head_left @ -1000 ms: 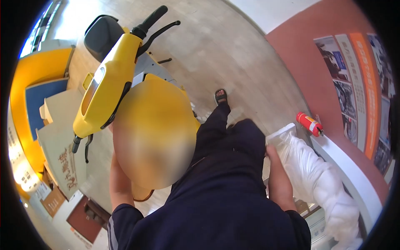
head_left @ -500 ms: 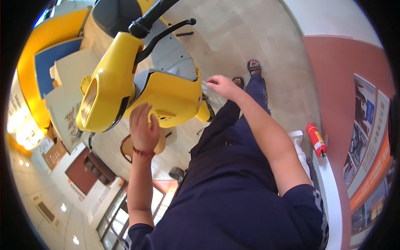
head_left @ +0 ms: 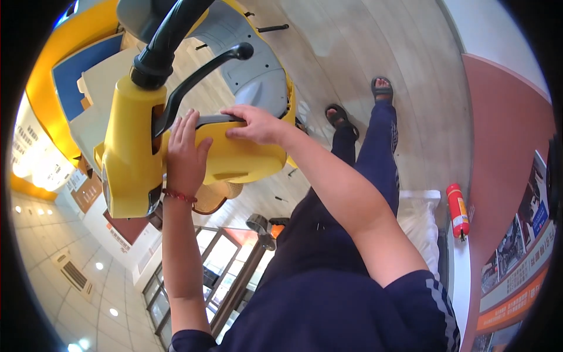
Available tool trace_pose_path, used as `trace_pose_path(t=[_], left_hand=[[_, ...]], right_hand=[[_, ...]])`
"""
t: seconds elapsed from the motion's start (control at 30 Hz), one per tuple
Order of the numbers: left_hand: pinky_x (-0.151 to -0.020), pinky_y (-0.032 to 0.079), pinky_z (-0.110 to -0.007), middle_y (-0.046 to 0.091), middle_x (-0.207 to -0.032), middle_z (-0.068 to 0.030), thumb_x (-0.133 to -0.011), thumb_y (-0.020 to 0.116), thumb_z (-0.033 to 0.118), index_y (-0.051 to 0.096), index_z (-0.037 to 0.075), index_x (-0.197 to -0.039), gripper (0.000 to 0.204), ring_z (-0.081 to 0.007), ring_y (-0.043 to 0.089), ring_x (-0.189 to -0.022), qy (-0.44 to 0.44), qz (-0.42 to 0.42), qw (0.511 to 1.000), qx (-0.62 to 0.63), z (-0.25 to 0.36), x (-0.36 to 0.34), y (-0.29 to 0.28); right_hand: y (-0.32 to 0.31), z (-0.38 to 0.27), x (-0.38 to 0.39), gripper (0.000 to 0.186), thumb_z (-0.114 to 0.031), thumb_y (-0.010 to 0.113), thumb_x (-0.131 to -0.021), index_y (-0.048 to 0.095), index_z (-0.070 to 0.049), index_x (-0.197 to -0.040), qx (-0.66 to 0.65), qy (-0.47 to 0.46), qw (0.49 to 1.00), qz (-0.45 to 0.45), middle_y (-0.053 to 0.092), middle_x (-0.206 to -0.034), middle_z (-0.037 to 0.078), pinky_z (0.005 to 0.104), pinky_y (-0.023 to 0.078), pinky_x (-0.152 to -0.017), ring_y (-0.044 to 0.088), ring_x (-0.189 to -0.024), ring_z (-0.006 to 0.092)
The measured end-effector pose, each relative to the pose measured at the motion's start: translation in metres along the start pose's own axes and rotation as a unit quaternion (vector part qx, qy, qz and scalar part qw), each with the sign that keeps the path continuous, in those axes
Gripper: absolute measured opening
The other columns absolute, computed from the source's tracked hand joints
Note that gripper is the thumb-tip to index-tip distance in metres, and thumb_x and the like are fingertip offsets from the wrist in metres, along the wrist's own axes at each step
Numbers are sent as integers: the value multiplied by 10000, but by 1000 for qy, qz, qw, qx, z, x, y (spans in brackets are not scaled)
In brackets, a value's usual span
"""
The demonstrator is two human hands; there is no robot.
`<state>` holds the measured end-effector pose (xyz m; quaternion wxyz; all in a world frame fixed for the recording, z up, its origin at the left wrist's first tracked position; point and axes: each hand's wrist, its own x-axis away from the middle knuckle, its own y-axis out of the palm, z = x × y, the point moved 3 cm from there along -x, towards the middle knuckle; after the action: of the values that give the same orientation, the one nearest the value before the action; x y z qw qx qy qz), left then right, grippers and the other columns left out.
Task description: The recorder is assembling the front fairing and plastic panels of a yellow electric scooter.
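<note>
A yellow scooter (head_left: 243, 158) stands in front of me at the upper left. Its handlebar cover (head_left: 132, 144) carries a black grip (head_left: 170, 41) and a black brake lever (head_left: 199, 79). My left hand (head_left: 186, 154) lies open beside this cover, fingers stretched upward over the yellow front panel (head_left: 220, 145); part of the panel is hidden behind it. My right hand (head_left: 258, 125) is closed on the panel's upper edge, fingers over the top and thumb against the yellow face. Behind the panel shows the grey footboard (head_left: 252, 64).
A red fire extinguisher (head_left: 457, 211) stands at the right, by a reddish wall (head_left: 504, 129) with posters. A white bag (head_left: 417, 226) lies near my right arm. Below the scooter is a wooden chair (head_left: 214, 199). A blue and beige counter (head_left: 88, 82) is at the left.
My right hand has moved left from beside the scooter onto the panel's edge. My left hand has risen toward the handlebar cover. The scooter appears nearer in view.
</note>
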<state>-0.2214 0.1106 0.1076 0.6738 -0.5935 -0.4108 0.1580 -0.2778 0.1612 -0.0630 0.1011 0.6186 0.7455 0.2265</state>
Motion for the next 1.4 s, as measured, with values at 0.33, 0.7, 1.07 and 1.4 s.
trace_pose_path(t=[0.33,0.7,1.07,1.4], left_hand=[[-865,419,-365,545,-1096,-171,-812,508,81,533,7,-1061,260,-317,515,-1036,-14,40,998,-49,3,-1,8],[-874,419,-395,579,-1027,-175,-820,485,73,559,0,-999,206,-333,545,-979,-17,50,998,-31,6,-3,10],[-840,445,-384,585,-1022,-168,-819,479,69,565,1,-978,194,-326,555,-969,-18,49,997,-63,6,-4,12],[-852,418,-386,558,-1021,-164,-733,585,64,540,-8,-1003,283,-339,519,-988,-7,-23,999,-47,13,-18,10]], right_hand=[[6,12,-4,430,-204,674,-731,528,-20,-1092,-142,-8,990,15,540,-1006,82,281,388,-863,508,-960,187],[11,26,-14,531,-459,700,-650,577,-23,-927,-137,-2,990,12,563,-780,63,268,418,-700,514,-744,142],[16,-1,-23,421,-318,390,-848,593,-26,-622,59,53,973,217,558,-624,191,403,438,-585,547,-610,357],[8,16,-25,487,-349,338,-864,632,-48,-619,12,58,982,180,578,-624,184,408,448,-637,572,-635,344]])
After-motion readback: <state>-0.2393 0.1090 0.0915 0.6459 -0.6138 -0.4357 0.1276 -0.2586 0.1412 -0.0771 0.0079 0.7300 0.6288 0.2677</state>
